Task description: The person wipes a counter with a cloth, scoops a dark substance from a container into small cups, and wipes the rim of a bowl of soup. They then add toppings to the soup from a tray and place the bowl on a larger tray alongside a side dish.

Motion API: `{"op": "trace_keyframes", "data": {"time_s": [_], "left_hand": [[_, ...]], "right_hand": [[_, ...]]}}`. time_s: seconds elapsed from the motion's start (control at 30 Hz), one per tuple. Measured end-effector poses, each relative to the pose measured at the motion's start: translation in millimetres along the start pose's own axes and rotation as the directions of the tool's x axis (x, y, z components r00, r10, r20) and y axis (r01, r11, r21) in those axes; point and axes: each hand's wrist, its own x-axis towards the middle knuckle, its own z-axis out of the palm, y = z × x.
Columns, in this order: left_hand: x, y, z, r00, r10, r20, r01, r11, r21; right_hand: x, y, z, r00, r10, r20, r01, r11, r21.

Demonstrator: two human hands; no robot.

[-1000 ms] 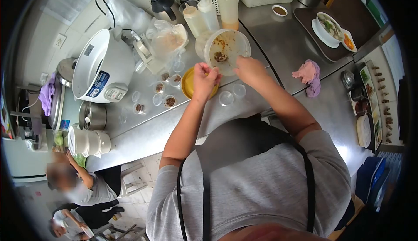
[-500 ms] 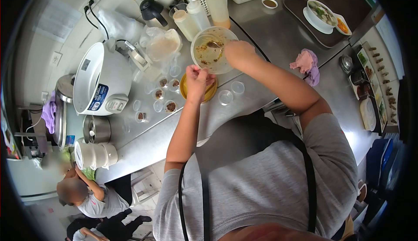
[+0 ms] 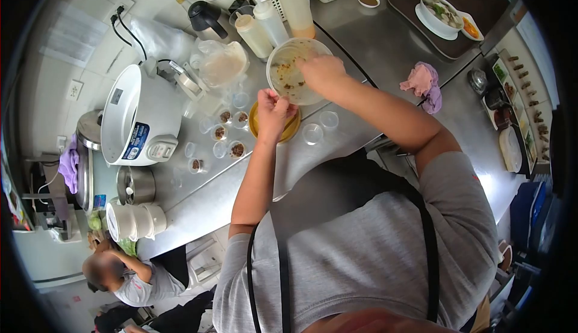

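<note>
A translucent plastic tub (image 3: 279, 56) is tilted toward me, with oily seasoning and dark bits on its inner wall. My left hand (image 3: 274, 113) is closed on its near rim. My right hand (image 3: 323, 74) reaches inside, its fingers closed around a spoon that the hand now mostly hides. Under the tub and left hand lies a yellow round dish (image 3: 292, 129). Left of it stand several small clear cups, some with dark brown bits, such as the filled cup (image 3: 236, 149). Two more clear cups, one being the near cup (image 3: 312, 134), sit right of the dish.
Squeeze bottles (image 3: 253, 35) stand behind the tub. A white rice cooker (image 3: 135, 110) and a cloudy plastic bag (image 3: 221, 65) are at left. At right are a crumpled cloth (image 3: 423, 86) and a brown tray (image 3: 415, 29) with bowls. Another person (image 3: 135, 282) is at lower left.
My right hand has moved left and deeper into the tub, covering the spoon that showed before. My left hand keeps its hold on the rim. The person at lower left has shifted.
</note>
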Motion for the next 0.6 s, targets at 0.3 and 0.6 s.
{"op": "trace_keyframes", "data": {"time_s": [0.3, 0.6], "left_hand": [[2, -1, -1, 0.998, 0.048, 0.044, -0.051, 0.996, 0.070], [1, 13, 3, 0.992, 0.085, 0.089, -0.104, 0.966, 0.237]], "right_hand": [[-5, 3, 16, 0.986, -0.149, -0.073, 0.143, 0.986, -0.084], [-7, 17, 14, 0.935, -0.261, -0.240, 0.215, 0.955, -0.203]]}}
